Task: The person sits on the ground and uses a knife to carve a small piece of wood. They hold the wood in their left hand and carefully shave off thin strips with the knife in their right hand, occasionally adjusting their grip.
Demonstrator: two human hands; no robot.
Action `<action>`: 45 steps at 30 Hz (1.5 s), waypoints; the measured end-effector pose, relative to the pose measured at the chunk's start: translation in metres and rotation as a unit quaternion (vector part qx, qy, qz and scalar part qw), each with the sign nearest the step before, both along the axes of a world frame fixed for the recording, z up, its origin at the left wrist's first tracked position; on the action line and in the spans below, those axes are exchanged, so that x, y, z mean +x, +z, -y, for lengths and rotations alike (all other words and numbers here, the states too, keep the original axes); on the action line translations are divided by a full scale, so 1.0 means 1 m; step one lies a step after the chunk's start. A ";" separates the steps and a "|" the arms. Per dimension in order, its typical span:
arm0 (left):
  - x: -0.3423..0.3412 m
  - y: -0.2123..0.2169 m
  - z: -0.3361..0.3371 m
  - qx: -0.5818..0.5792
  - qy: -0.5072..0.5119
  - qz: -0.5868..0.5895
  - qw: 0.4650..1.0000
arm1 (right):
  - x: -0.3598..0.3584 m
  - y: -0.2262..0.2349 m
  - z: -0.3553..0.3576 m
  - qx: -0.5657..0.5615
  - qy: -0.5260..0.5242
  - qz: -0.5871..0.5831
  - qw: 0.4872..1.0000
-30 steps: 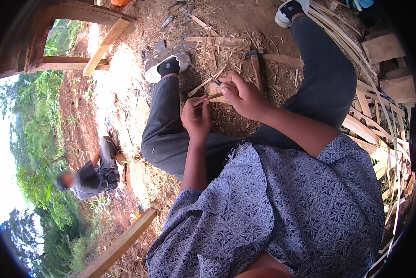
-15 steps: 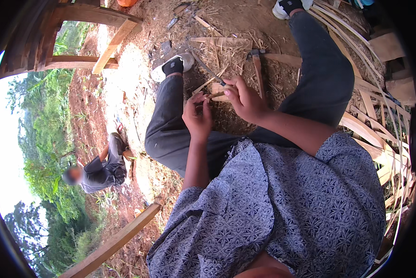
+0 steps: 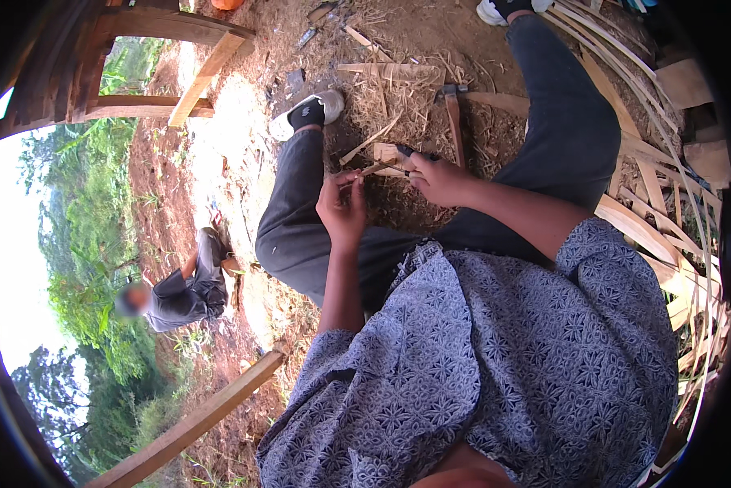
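My left hand [image 3: 342, 207] pinches one end of a thin bamboo strip [image 3: 373, 169] held level above my lap. My right hand [image 3: 440, 177] grips a dark-handled knife [image 3: 414, 154] with its blade against the same strip. Both hands meet above my knees, over dark trousers [image 3: 300, 220]. A short pale wooden block [image 3: 388, 153] lies on the ground just beyond the hands.
A hammer [image 3: 453, 122] lies on the shavings ahead. Long bamboo slats [image 3: 658, 211] pile up on the right. Wooden beams [image 3: 194, 85] frame the upper left, and a rail [image 3: 194, 423] runs lower left. Another person [image 3: 178, 293] crouches on the red earth below.
My hands stay together on the strip. The view has shifted, so the hands and legs sit a little higher and further right in the picture.
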State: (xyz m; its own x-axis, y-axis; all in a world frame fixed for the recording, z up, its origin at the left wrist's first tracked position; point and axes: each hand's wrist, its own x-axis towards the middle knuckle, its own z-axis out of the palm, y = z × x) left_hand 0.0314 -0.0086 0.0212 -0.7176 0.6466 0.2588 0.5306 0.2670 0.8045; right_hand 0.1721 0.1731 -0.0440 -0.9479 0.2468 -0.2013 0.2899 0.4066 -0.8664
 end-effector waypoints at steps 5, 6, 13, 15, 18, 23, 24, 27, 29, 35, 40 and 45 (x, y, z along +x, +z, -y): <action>0.007 0.006 0.001 -0.010 0.006 -0.032 0.999 | -0.013 0.070 -0.001 -0.123 -0.156 -0.176 0.964; 0.006 0.006 -0.002 -0.013 -0.002 -0.049 0.999 | -0.010 0.069 0.001 -0.121 -0.153 -0.175 0.965; 0.015 0.011 -0.007 -0.033 -0.017 -0.078 0.996 | -0.003 0.035 -0.010 -0.045 -0.020 -0.110 0.993; 0.014 0.013 -0.005 -0.023 0.001 -0.071 0.997 | -0.006 0.070 -0.007 -0.146 -0.096 -0.141 0.974; 0.009 0.012 -0.009 -0.022 -0.005 -0.081 0.996 | 0.001 0.078 0.003 -0.116 -0.127 -0.150 0.974; 0.005 0.003 -0.010 -0.021 -0.016 -0.087 0.996 | 0.003 0.020 0.000 -0.052 -0.077 -0.067 0.993; 0.006 0.003 -0.007 -0.021 -0.002 -0.077 0.997 | -0.002 0.048 -0.007 -0.095 -0.080 -0.067 0.990; 0.006 0.006 -0.003 -0.024 0.011 -0.088 0.996 | -0.002 0.085 0.006 -0.121 -0.165 -0.181 0.962; -0.001 0.000 -0.010 -0.026 -0.020 -0.112 0.993 | 0.002 0.036 0.017 -0.036 -0.154 -0.268 0.950; -0.010 -0.016 0.008 0.021 0.030 -0.029 0.999 | -0.008 0.075 0.000 -0.113 -0.070 -0.071 0.989; -0.009 -0.016 -0.010 0.023 0.008 -0.026 0.999 | 0.008 -0.033 0.027 0.122 -0.093 -0.080 0.985; -0.014 -0.018 0.009 0.010 0.009 -0.008 1.000 | -0.017 0.067 -0.002 -0.080 -0.081 -0.106 0.988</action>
